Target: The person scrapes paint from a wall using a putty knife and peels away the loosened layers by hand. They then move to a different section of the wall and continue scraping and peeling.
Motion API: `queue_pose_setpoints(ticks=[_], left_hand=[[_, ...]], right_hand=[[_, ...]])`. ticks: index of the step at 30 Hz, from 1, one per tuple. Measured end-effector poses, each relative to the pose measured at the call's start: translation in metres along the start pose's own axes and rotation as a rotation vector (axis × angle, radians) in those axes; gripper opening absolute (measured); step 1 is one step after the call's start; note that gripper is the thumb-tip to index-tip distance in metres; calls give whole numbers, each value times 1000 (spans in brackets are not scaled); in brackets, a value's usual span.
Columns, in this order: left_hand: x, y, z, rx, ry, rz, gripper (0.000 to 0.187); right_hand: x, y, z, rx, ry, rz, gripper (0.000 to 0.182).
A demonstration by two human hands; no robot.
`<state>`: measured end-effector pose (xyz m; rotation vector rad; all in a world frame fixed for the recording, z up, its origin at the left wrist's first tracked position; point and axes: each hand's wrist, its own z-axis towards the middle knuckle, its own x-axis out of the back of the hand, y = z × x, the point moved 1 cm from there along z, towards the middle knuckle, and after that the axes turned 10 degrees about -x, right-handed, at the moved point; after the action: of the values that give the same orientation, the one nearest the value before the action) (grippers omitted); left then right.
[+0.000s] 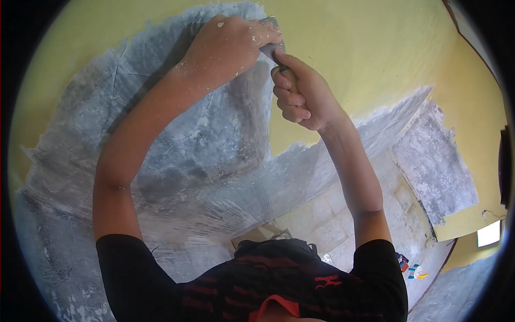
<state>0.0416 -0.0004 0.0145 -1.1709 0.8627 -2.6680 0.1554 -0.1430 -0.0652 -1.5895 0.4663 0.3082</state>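
My right hand (306, 88) is wrapped round the wooden handle of a scraper (273, 49), thumb laid along its neck. The wide metal blade lies against the wall near the top middle of the view. My left hand (230, 48), bent at the wrist and specked with pale flakes, holds the blade from the left; some of its fingers are hidden. Under both hands is the boundary between yellow paint (343, 37) and a bare grey patch of wall (209, 134).
Bare grey wall continues down and to the right, with another stripped patch (437, 161) on the right-hand wall. Pale floor tiles (327, 214) show below. A white and blue container (414, 272) sits at the lower right. A small bright opening (488, 234) is at far right.
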Motion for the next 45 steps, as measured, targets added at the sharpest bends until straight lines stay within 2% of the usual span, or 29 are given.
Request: queue_pose_setpoints(ticks=[6,10,12,15,18,22,24,26,27,29,30,32,36,39,41,45], left_hand=[[-9,1,-8,-97,70,13,41],[4,-10,3,-18,39,14,44],[1,-5,-1,-11,42,8,44],[-3,3,-9,2,-13,4,43],[5,-4,2,10,39,-52,43],[-2,5,-8,-8,11,-20,42],[-8,5,-10,-16,18,-42,42],[-8,-2,-6,-42,153,-24,42],[-7,-1,-6,-40,146,-33,42],[-1,-6,0,-31,145,14,26],[-5,-1,-4,-26,143,6,26],[-12,2,-13,13,65,-68,43],[-4,-4,-4,11,129,-66,44],[5,-1,-4,93,46,-108,46],[-6,3,-16,26,83,-118,46],[-5,-2,-13,11,122,-93,46]], right_hand=[[10,10,6,-32,-26,-41,54],[-7,-6,7,42,-33,-20,54],[-2,7,5,-36,-83,67,54],[1,7,2,-44,-54,-7,54],[-11,-10,-3,-16,-37,-11,54],[2,8,-1,-59,-72,24,55],[3,8,-2,-59,-14,-34,55],[4,0,6,3,-27,-51,56],[1,2,5,-3,-25,-41,56],[-7,-7,2,5,-40,-38,56],[-7,0,-1,-2,-36,-34,56],[-5,11,0,-44,22,30,56],[-7,-7,2,20,8,-38,56],[-5,2,5,-6,-14,-9,56],[-6,11,1,-57,-13,-11,56],[-8,3,4,-19,6,-72,56]])
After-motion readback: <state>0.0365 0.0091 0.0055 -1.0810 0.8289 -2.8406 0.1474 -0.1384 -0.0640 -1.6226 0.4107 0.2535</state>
